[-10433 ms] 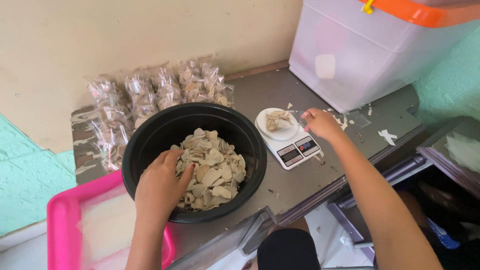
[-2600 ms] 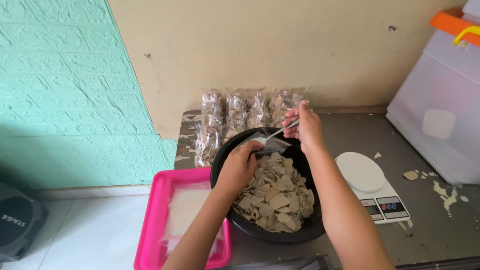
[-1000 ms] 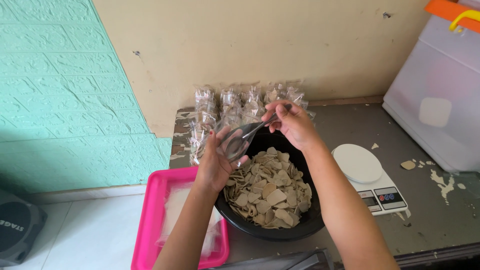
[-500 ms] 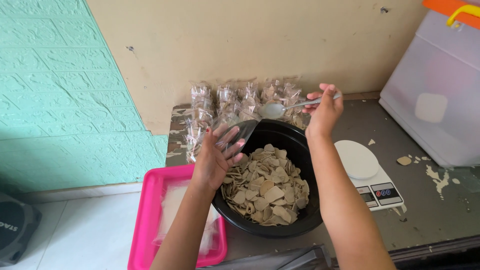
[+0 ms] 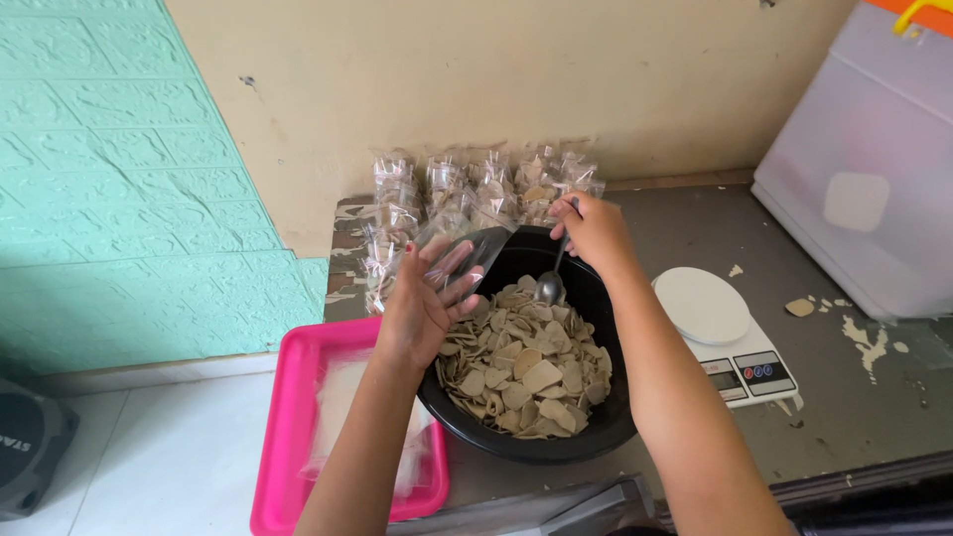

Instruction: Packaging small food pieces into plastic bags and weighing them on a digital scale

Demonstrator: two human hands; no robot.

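Observation:
A black bowl (image 5: 596,427) full of pale beige chips (image 5: 524,363) stands on the grey table. My left hand (image 5: 422,303) holds a small clear plastic bag (image 5: 467,256) open over the bowl's left rim. My right hand (image 5: 591,230) grips a metal spoon (image 5: 551,283) by its handle, with the spoon's bowl pointing down onto the chips at the back of the bowl.
Several filled clear packets (image 5: 467,194) line the wall behind the bowl. A white digital scale (image 5: 720,328) sits to the right, a large translucent storage box (image 5: 864,159) beyond it. A pink tray (image 5: 283,417) with empty bags lies at the left, off the table edge.
My right hand swung the spoon from up above the packets down into the chips. The left hand keeps the bag in the same spot.

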